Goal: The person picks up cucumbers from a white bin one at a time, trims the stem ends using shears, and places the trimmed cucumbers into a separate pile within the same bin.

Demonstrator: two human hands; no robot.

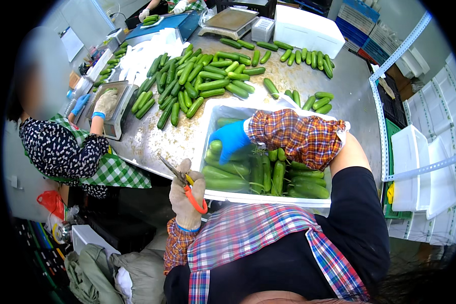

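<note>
A white foam box [266,199] stands at the table's near edge, holding many green cucumbers [278,176], some with stems. In a blue glove, my right hand [230,140] reaches into the box's left part, its fingers curled round one end of a cucumber [215,146]. My left hand [188,190], in a beige knit glove, grips scissors [192,195] with orange and yellow handles, left of the box; their blades point up and left. Beyond the box a large pile of cucumbers [197,76] lies on the metal table.
A co-worker at the left rests a gloved hand on a weighing scale [116,127]. Another co-worker's gloved hands show at the top. Farther back stand a second scale [230,21] and a white foam box [307,30]. White trays [410,171] and a perforated metal post [382,125] are at the right.
</note>
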